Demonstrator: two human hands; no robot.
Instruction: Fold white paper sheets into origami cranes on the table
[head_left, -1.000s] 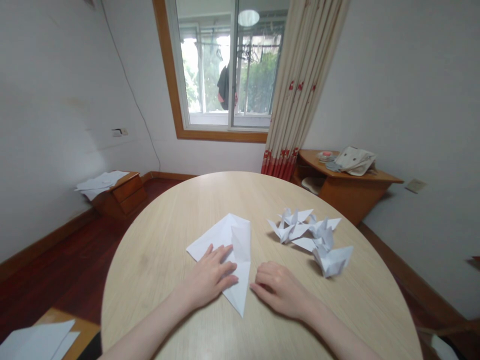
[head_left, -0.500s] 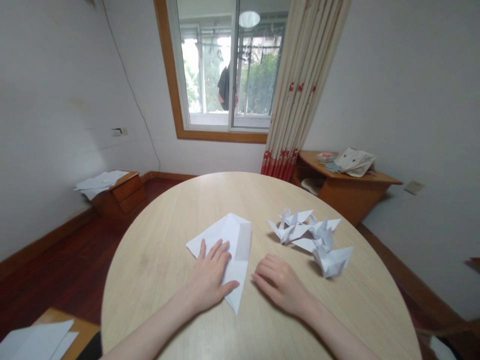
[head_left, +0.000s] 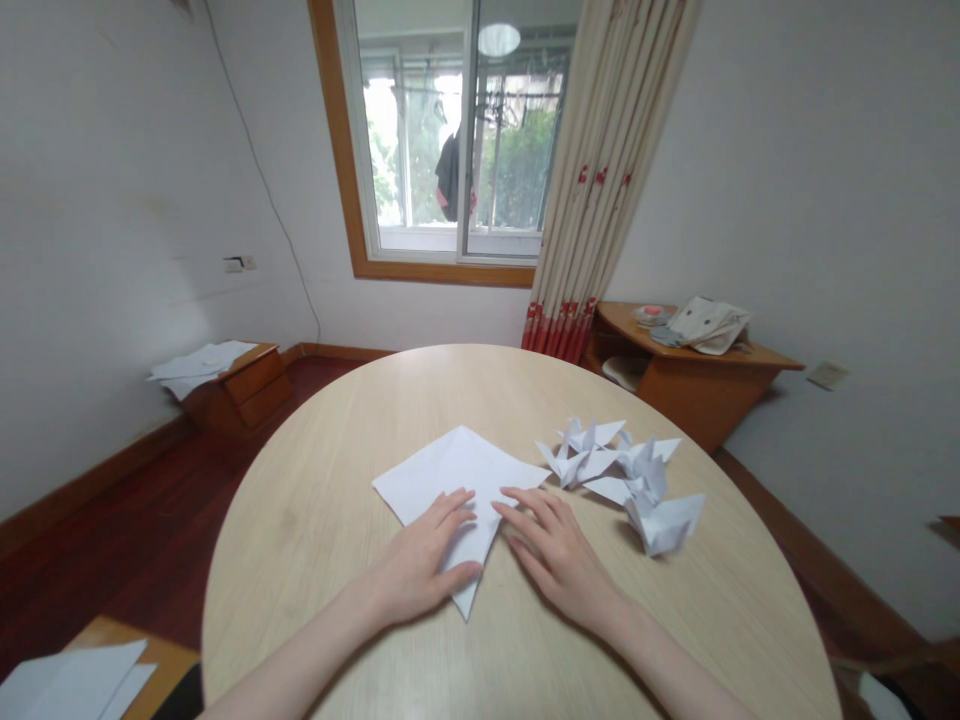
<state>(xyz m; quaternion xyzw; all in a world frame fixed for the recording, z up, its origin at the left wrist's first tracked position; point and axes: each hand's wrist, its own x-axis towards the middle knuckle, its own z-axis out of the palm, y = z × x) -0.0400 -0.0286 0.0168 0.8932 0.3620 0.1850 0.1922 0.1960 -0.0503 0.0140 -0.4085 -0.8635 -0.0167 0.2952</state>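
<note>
A white sheet of folding paper (head_left: 457, 462) lies diamond-like on the round table, one point toward me and its right corner spread out. My left hand (head_left: 431, 550) rests on its lower left part, fingers stretched out and thumb near the lower edge. On the right side of the paper, my right hand (head_left: 551, 545) touches the surface with fingertips, its fingers apart. Neither hand grips anything. Several folded white paper cranes (head_left: 664, 520) sit in a cluster right of the paper, close to its right corner.
The round wooden table (head_left: 315, 520) fills the foreground. Loose white papers (head_left: 71, 685) lie on a surface at lower left, and more sheets (head_left: 199, 362) on a low cabinet. A corner desk (head_left: 712, 375) with a cloth bag (head_left: 712, 324) stands beyond at right.
The paper's right flap, folded inward before, now lies opened out to the right. My right hand has moved up and left onto the paper, and its fingers have spread. My left hand shifted slightly.
</note>
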